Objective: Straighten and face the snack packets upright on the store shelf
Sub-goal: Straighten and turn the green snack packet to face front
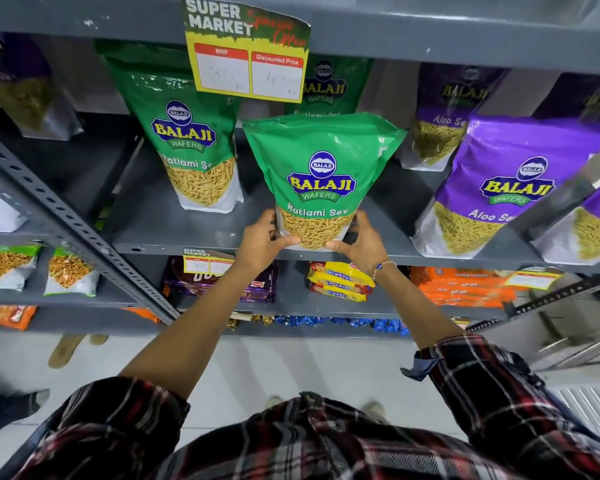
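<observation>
Green packet [321,174], frame centre: glossy plastic film, clear window below. Shelf [194,233]: matt grey painted metal. Price card [246,46], top: smooth paper. Sleeve [482,386], lower right: woven checked cloth.

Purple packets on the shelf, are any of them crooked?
Yes. The big purple Aloo Sev packet at the right leans over to the left, not upright. The green packet that both hands hold stands straight and faces front.

The price tag [246,46] hides the rear green packet's [329,86] left side — its handwritten prices too faint to read.
</observation>
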Motion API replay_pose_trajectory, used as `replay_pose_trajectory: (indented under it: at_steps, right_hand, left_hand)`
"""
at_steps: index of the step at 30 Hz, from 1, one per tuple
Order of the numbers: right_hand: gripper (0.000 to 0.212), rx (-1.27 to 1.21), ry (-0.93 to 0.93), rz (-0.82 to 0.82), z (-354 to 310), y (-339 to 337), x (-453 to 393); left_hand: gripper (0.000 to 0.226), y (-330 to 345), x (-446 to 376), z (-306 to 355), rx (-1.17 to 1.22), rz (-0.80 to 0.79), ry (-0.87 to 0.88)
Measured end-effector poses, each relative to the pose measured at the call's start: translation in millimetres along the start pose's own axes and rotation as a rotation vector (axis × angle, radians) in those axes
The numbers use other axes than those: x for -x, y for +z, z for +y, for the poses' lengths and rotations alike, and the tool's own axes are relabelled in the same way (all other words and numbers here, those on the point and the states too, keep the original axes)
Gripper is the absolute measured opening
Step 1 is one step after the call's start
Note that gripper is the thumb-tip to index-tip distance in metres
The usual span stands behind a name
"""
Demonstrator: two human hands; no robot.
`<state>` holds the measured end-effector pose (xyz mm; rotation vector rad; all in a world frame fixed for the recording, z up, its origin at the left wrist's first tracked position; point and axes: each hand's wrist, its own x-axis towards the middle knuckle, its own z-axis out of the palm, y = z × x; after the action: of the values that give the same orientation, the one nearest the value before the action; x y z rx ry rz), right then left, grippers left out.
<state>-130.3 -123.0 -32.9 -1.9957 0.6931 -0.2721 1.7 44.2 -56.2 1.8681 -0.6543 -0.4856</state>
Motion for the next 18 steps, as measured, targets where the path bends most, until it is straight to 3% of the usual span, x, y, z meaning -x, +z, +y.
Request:
replay_pose_trajectory:
  at_steps: [10, 13, 16, 18]
  right_hand:
    - [0.071, 0.009, -0.009, -0.075, 2, -3, 6]
    - [0.083, -0.097, 0.002, -0.028, 7, -3, 19]
    - [0.034, -0.041, -0.028, 0.249, 11, 16, 48]
    - [0.013, 0.046, -0.137, 0.129, -2, 39, 63]
  left_hand:
    - [0.054, 5, 11, 1, 0.035, 0.003, 0.021]
    - [0.072, 0, 15, 1, 0.033, -0.020, 0.021]
    - [0.076, -17, 24, -7, 0.102, 0.128, -0.042]
    - [0.058, -40, 27, -13, 0.092, 0.328, -0.023]
